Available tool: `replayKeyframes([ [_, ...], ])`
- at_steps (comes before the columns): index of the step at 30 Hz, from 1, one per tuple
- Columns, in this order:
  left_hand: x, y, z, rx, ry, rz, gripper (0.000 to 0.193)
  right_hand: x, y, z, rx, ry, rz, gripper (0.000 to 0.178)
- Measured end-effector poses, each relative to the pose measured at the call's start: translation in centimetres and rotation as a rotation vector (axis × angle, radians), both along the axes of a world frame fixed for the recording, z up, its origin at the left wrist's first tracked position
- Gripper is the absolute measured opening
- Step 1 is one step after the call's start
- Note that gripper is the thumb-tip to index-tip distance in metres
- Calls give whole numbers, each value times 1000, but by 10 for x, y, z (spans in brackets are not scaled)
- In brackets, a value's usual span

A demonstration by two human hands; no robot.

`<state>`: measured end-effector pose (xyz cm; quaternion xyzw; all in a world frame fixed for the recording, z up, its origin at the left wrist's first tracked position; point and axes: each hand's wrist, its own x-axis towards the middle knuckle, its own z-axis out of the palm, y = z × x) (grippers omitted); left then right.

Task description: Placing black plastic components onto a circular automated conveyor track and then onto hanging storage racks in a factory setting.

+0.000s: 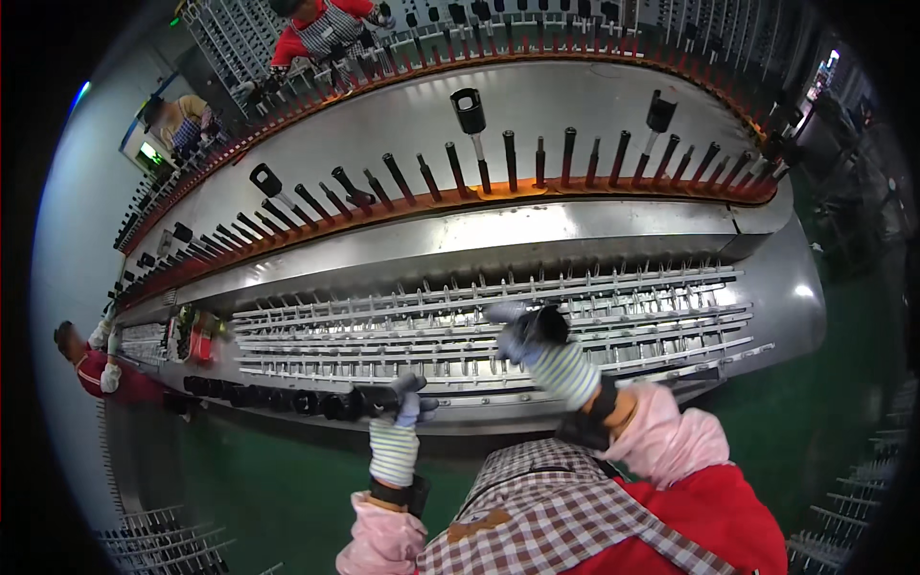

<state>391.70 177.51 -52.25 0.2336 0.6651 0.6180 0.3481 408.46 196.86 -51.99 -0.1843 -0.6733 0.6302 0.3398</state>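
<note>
Both my hands wear striped gloves with grey fingers. My right hand (522, 343) is over the metal racks, its fingers around a black hollow cylindrical part (548, 326). Lower and to the left, my left hand (406, 410) is at the right end of a row of black cylindrical parts lying along the near edge. It grips the end black part (370, 402), though its fingers partly hide the contact. Slotted metal racks (335, 343) with short upright pins lie in rows beneath my right hand.
Beyond the racks runs a curved line of upright spindles (513, 161) above an orange-red rail, some topped with black cups (468, 110). A red box (200, 345) stands left of the racks. Co-workers are at the far left (91, 364) and across the line (321, 34).
</note>
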Motion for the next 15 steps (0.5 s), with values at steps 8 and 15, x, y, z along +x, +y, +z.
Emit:
replayKeyframes([
  [8, -40, -32, -136, 198, -173, 59, 18, -30, -130, -34, -166, 137, 192, 41],
  [15, -28, -27, -113, -34, -240, -14, 25, -42, -143, -63, 304, -601, -85, 40],
])
